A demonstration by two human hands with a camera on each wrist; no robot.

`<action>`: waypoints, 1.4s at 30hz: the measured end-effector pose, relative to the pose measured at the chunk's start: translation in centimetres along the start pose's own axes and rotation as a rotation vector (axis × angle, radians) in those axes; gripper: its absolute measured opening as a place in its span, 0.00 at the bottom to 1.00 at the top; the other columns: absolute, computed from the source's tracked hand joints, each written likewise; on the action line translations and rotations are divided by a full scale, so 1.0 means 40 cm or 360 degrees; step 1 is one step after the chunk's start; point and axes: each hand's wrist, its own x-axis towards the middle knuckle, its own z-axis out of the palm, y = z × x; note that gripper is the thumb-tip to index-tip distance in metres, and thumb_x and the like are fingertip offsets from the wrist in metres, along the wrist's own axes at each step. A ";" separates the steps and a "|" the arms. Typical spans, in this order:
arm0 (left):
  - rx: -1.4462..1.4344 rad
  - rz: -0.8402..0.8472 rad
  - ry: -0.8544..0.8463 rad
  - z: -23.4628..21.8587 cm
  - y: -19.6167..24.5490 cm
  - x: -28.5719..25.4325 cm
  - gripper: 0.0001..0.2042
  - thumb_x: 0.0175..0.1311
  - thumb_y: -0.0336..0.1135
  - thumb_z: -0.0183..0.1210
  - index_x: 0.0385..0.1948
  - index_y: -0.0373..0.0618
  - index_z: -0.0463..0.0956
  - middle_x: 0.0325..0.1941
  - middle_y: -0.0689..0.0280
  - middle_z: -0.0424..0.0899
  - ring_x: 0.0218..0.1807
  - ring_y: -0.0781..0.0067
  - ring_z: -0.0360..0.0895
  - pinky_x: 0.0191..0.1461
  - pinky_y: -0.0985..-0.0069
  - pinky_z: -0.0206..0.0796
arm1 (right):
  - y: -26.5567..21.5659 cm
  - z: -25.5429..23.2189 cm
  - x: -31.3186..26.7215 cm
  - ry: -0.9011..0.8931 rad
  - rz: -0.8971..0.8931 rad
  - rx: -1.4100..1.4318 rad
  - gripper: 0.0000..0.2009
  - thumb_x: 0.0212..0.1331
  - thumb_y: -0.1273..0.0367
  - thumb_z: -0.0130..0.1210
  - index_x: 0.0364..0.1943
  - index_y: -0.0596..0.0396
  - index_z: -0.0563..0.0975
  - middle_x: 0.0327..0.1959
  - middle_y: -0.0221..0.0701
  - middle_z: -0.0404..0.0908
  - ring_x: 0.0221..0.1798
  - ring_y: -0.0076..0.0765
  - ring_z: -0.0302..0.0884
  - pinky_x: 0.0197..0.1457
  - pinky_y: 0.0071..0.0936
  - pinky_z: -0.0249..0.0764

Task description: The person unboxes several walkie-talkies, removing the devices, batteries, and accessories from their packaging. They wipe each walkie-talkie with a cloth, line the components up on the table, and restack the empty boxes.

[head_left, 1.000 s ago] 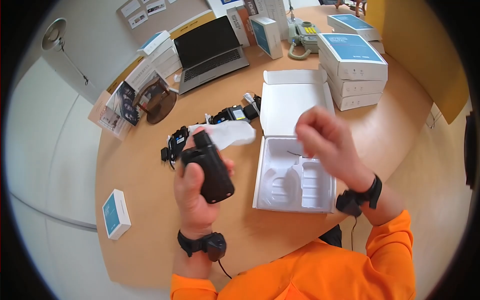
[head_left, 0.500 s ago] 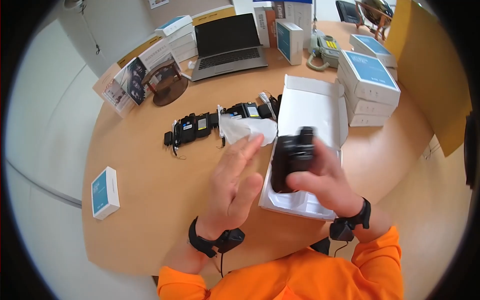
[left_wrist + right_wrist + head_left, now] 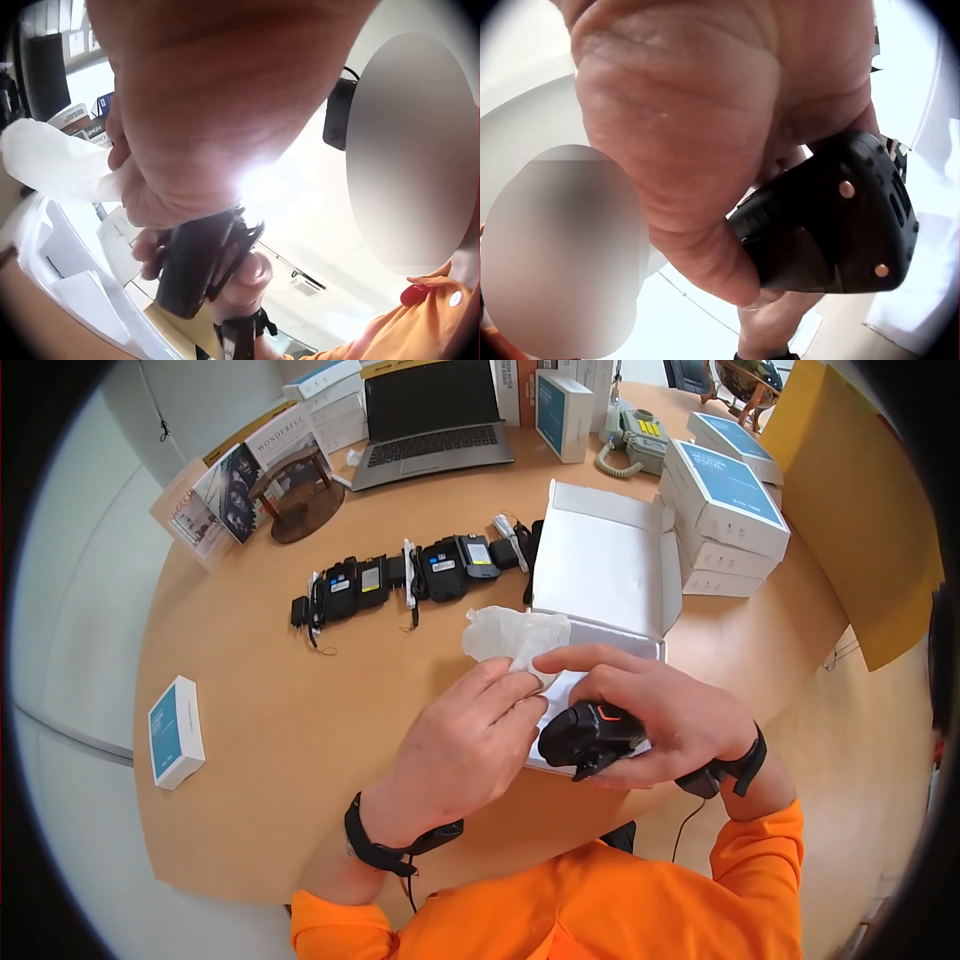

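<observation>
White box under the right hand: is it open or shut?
Open: the box has its lid tilted back, baring its white inside.

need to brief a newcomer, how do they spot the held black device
Find the open white box on the desk. At its near end, the right hand grips the black device; unlike the black gadgets lying beyond, it is held aloft.
</observation>
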 end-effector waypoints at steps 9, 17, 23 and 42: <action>-0.0671 -0.0607 0.0625 -0.060 0.004 -0.047 0.09 0.66 0.28 0.56 0.45 0.37 0.80 0.55 0.56 0.81 0.54 0.58 0.80 0.57 0.67 0.74 | 0.028 0.071 -0.024 0.0278 0.0016 -0.0175 0.28 0.48 0.64 0.73 0.51 0.59 0.72 0.64 0.49 0.69 0.61 0.57 0.74 0.64 0.41 0.72; -0.2766 -0.1475 0.0396 0.012 -0.021 -0.043 0.25 0.78 0.55 0.46 0.59 0.40 0.74 0.57 0.61 0.81 0.55 0.68 0.79 0.61 0.68 0.71 | -0.003 0.104 -0.003 0.0509 -0.0434 -0.0408 0.30 0.48 0.69 0.74 0.54 0.61 0.72 0.64 0.51 0.71 0.64 0.56 0.75 0.62 0.40 0.76; -0.3037 -0.1085 0.0595 0.034 -0.044 0.018 0.26 0.74 0.50 0.53 0.65 0.40 0.66 0.59 0.55 0.79 0.63 0.58 0.75 0.71 0.61 0.64 | -0.014 0.149 -0.004 0.0336 -0.0386 -0.0352 0.31 0.45 0.67 0.77 0.53 0.60 0.73 0.59 0.49 0.72 0.57 0.55 0.76 0.58 0.40 0.75; -0.2457 -0.1116 0.1318 0.004 -0.091 0.029 0.18 0.74 0.47 0.57 0.57 0.46 0.72 0.53 0.64 0.82 0.57 0.65 0.79 0.63 0.61 0.69 | -0.044 0.191 0.038 0.0814 0.0360 0.1619 0.25 0.65 0.68 0.63 0.62 0.59 0.66 0.44 0.27 0.74 0.41 0.19 0.74 0.41 0.22 0.74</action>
